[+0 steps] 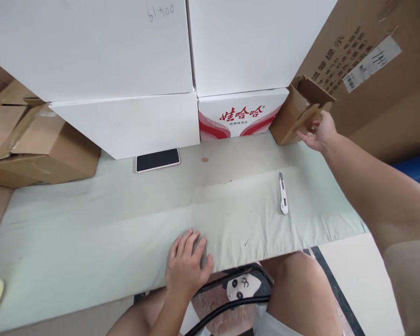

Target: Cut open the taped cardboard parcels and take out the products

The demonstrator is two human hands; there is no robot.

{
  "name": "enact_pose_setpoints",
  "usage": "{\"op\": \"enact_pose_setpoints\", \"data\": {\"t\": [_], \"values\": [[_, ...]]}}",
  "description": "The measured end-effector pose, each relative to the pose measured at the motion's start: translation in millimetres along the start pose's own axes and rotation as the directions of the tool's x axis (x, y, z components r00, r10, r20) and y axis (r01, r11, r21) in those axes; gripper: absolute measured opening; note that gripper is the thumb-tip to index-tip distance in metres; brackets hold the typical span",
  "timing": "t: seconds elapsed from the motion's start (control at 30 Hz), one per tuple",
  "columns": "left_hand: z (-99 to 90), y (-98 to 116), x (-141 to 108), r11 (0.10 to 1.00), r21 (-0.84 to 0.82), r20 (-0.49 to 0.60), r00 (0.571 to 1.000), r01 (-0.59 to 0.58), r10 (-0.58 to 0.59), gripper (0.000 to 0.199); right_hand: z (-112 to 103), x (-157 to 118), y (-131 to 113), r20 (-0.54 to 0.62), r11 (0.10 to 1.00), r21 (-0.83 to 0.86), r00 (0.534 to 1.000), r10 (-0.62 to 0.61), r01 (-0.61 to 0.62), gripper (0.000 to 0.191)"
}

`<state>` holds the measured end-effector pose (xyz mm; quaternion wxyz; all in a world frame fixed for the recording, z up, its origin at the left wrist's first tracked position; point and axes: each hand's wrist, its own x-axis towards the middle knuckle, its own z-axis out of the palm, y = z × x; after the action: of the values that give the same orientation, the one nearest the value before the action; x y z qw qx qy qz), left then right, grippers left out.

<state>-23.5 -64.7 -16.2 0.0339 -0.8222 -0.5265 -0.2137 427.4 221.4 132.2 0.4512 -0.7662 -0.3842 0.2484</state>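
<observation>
My right hand [318,133] is at the front of a small open-topped cardboard box [290,112], at the far right of the table. Its fingers curl at the box's front flap, and part of the grip is hidden. Resting on the table's near edge, my left hand [187,263] has its fingers spread a little and holds nothing. A white utility knife [283,198] lies on the cloth in front of the box, its tip pointing away from me. Further left, a phone [157,160] with a dark screen lies by the white boxes.
White cartons [126,123] stand along the back, one with red printing [243,114]. Brown cardboard boxes [56,144] sit at the left, and a large carton [381,93] rises at the right. A pale green cloth [108,233] covers the table; a small brown piece [205,159] lies on it.
</observation>
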Motion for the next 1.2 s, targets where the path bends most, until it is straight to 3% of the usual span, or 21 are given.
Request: {"op": "enact_pose_setpoints", "data": {"t": [0.13,0.27,0.4,0.53,0.67,0.77,0.83,0.87,0.93,1.0,1.07,1.13,1.2], "values": [[1.7,1.6,0.7,0.998,-0.044,-0.028,0.999,0.041,-0.042,0.026,22.7,-6.7,-5.9,0.137,0.965,0.091,0.963,0.232,-0.246,0.050],[-3.7,5.5,0.9,0.992,-0.104,0.008,0.997,0.075,-0.074,0.026,36.7,-46.2,-17.8,0.231,0.955,0.061,0.935,0.269,-0.290,0.046],[-6.1,10.8,-3.2,0.973,-0.196,0.020,0.993,0.119,-0.117,0.029,57.1,-99.3,-41.7,0.312,0.985,-0.029,0.935,0.172,-0.171,0.027],[-2.1,13.5,-4.3,0.931,-0.308,0.045,0.980,0.197,-0.193,0.029,105.4,-155.7,-74.5,0.453,0.982,-0.168,0.892,-0.004,0.089,0.005],[-4.1,8.1,4.4,0.868,-0.426,0.095,0.967,0.254,-0.236,0.022,191.0,-223.5,-109.4,0.655,0.875,-0.211,0.727,-0.204,0.435,0.013],[-9.2,-5.1,13.6,0.833,-0.501,0.109,0.972,0.233,-0.206,0.019,272.8,-279.7,-135.6,0.764,0.700,-0.116,0.514,-0.390,0.704,0.030],[-11.7,-13.9,16.9,0.806,-0.538,0.094,0.968,0.245,-0.231,0.022,328.7,-316.2,-153.0,0.796,0.492,-0.034,0.322,-0.513,0.870,0.046],[-12.4,-17.2,17.4,0.792,-0.548,0.094,0.961,0.269,-0.261,0.023,355.7,-332.7,-161.1,0.797,0.408,-0.004,0.249,-0.550,0.913,0.053],[-13.1,-21.2,16.7,0.765,-0.550,0.116,0.938,0.335,-0.327,0.023,406.1,-359.8,-174.9,0.787,0.315,0.041,0.164,-0.595,0.948,0.066],[-14.2,-22.8,15.2,0.750,-0.537,0.154,0.920,0.385,-0.361,0.022,451.0,-375.5,-184.0,0.779,0.329,0.052,0.168,-0.605,0.943,0.074],[-17.0,-23.9,14.7,0.745,-0.527,0.195,0.912,0.408,-0.361,0.023,489.2,-378.3,-188.2,0.773,0.401,0.025,0.237,-0.588,0.916,0.081],[-21.4,-25.5,15.4,0.742,-0.522,0.240,0.908,0.420,-0.344,0.025,519.3,-369.8,-188.7,0.757,0.469,0.000,0.306,-0.577,0.883,0.083],[-25.9,-27.4,16.4,0.737,-0.526,0.268,0.906,0.424,-0.329,0.027,538.4,-355.5,-187.5,0.724,0.492,0.044,0.312,-0.615,0.869,0.081]]}}
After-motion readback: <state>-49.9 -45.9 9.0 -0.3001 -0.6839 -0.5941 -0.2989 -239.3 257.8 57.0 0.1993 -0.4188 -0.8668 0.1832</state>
